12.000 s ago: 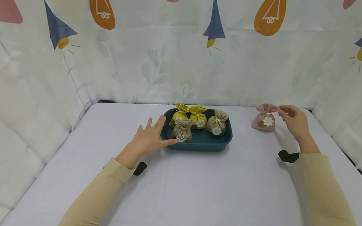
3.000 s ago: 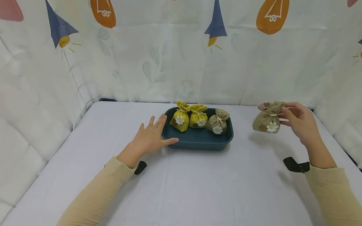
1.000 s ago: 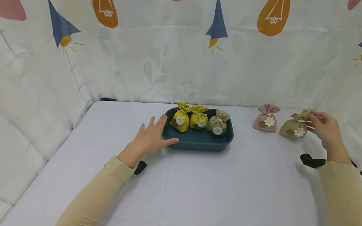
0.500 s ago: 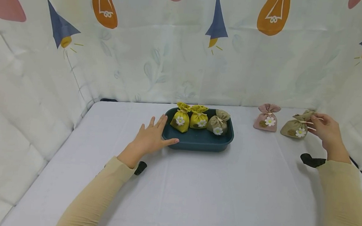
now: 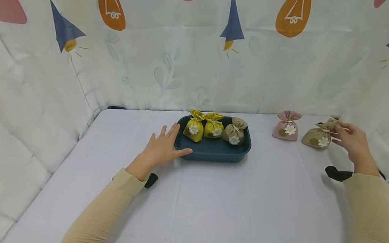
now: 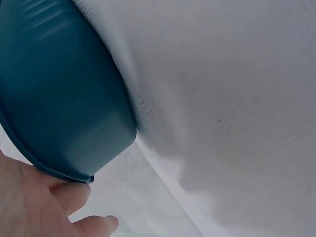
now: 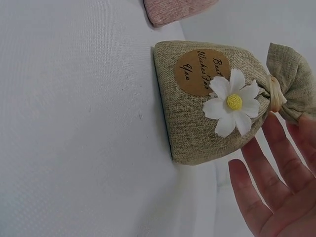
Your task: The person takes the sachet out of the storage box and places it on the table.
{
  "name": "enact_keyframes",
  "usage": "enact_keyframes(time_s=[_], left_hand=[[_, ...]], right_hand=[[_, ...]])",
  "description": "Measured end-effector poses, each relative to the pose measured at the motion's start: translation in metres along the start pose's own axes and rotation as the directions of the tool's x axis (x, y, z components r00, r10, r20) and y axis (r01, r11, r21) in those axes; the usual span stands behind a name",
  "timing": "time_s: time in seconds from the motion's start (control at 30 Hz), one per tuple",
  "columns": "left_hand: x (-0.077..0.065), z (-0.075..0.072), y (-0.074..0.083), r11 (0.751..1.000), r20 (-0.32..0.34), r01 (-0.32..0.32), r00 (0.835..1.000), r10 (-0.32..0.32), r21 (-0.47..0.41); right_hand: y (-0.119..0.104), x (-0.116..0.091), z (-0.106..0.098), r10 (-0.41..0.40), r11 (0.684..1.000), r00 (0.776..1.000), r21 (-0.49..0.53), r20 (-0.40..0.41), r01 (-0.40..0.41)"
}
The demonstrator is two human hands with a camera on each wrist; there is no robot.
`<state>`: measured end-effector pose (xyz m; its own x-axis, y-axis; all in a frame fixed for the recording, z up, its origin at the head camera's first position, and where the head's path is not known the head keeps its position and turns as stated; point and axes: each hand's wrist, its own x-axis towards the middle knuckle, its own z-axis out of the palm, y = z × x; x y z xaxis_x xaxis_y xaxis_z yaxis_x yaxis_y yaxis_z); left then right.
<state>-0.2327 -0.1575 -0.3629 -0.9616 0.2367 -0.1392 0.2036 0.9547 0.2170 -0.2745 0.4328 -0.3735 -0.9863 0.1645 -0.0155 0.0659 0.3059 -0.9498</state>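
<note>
My left hand has its fingers spread and touches the left end of the dark teal tray; in the left wrist view its fingertips lie at the tray's rim. Inside the tray are two yellow drawstring sachets and a beige sachet. At the back right, my right hand pinches the gathered neck of another beige sachet. That sachet stands on the table, leaning a little, with a white flower and round tag facing out. Left of it a pink sachet stands upright.
A white cloth covers the table. Close behind the sachets hangs a white patterned curtain, and another panel closes the left side. A black wrist strap piece juts from the right sleeve.
The pink sachet was released, and a beige sachet was carried from the tray's front left to the table right of it. Lately the right hand has barely shifted; the left stays put.
</note>
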Motion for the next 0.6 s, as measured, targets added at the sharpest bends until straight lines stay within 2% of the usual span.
enact_keyframes(time_s=[0.33,0.5,0.6], left_hand=[[0.000,0.000,0.000,1.000,0.003,0.002,1.000,-0.002,0.000],[0.001,0.000,0.000,1.000,0.008,0.007,1.000,-0.007,0.001],[0.001,0.000,0.000,1.000,0.009,0.008,1.000,-0.008,0.001]], right_hand=[[0.002,-0.005,-0.007,-0.040,0.997,0.998,0.072,0.038,0.037],[-0.002,-0.010,-0.007,-0.040,0.999,0.999,0.031,-0.036,0.041],[-0.006,-0.013,-0.008,-0.029,0.998,0.995,0.053,-0.093,0.034]])
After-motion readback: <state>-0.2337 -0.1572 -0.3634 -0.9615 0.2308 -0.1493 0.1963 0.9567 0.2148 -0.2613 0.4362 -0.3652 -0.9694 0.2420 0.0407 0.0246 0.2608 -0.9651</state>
